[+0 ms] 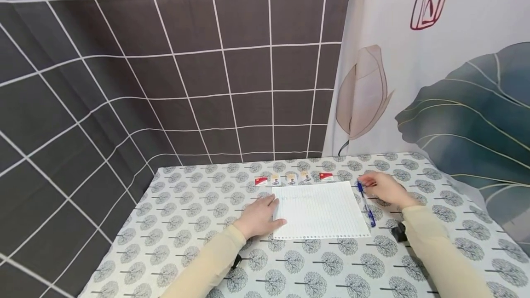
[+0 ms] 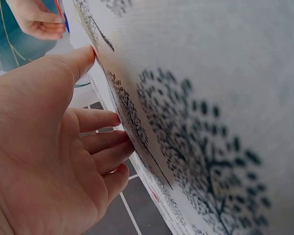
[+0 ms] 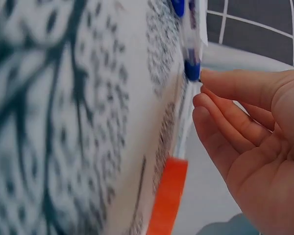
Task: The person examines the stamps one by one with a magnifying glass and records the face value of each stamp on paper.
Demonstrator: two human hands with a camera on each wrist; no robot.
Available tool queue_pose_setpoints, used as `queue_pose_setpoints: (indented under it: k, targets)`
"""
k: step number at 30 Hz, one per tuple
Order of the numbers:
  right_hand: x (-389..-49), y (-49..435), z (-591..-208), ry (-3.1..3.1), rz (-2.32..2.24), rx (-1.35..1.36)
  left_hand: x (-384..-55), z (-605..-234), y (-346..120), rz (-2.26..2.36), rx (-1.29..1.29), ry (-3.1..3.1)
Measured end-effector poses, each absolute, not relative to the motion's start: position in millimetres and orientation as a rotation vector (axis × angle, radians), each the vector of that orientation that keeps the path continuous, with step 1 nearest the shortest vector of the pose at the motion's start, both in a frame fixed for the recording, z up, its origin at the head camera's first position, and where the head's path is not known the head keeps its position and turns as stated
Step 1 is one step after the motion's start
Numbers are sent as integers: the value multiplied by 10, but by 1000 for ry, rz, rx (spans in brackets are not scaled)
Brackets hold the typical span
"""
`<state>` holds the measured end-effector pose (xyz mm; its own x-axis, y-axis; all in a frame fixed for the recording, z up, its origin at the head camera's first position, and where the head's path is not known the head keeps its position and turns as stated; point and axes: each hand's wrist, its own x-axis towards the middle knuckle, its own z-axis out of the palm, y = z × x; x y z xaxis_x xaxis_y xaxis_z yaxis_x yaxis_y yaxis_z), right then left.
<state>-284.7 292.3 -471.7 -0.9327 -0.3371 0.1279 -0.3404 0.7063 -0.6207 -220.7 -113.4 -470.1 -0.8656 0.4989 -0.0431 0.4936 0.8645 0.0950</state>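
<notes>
A lined sheet of paper (image 1: 320,210) lies on the patterned cloth, with faint blue writing near its top and punched holes along the near edge. My left hand (image 1: 258,215) rests at the sheet's left edge, thumb and fingers spread. Beside the right edge lies a blue pen (image 1: 366,206). My right hand (image 1: 383,187) is at the pen's far end. In the right wrist view, the loosely bent fingers (image 3: 220,117) are right beside the pen's blue end (image 3: 192,71); whether they touch it is unclear. No grip round the pen shows.
Beyond the sheet, several small cards stand in a row: red-and-white ones (image 1: 261,181) (image 1: 325,176) and pale ones with little figures (image 1: 291,179). An orange strip (image 3: 167,196) shows in the right wrist view. A dark grid curtain (image 1: 248,72) hangs behind the table.
</notes>
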Motion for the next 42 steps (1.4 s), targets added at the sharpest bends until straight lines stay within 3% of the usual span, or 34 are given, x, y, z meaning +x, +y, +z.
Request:
queue_pose_setpoints:
  k: [25,42]
  targets:
    - [-3064,2656,-4738,-2961,779,733,-2199,-4698,-1127,134,784,2958]
    - [-3017,2789,-4751,-2910,847,761,-2193,-4707,-1145,152,794,2950]
